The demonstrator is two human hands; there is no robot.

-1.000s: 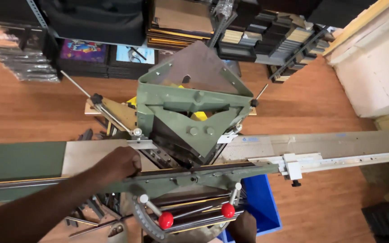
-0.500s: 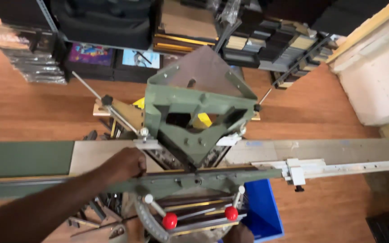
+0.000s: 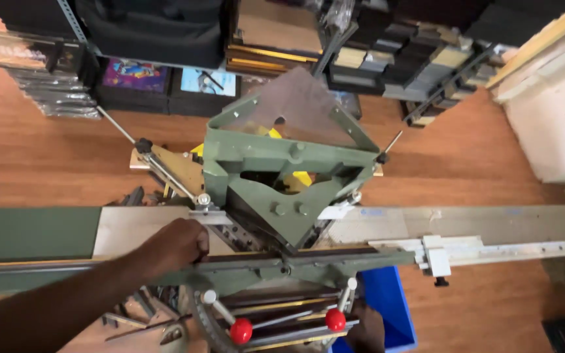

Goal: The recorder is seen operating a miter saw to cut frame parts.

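Far left, the left hand (image 3: 176,243) comes in over the long green counter (image 3: 34,232), fingers curled shut on the dark frame moulding (image 3: 243,265) lying along the fence, just left of the cutter. Middle now: the green mitre cutter (image 3: 282,176) stands over that strip, its V-shaped head pointing down at it. Below, two red-knobbed levers (image 3: 240,331) poke up. That moulding looks stiff and light but long, so a grip near the blades should keep it from swinging. Low centre-right, the right hand (image 3: 365,330) is mostly out of frame; whether it's open or closed I cannot tell. Right again: blue bin (image 3: 387,307), then the white length stop (image 3: 436,256).
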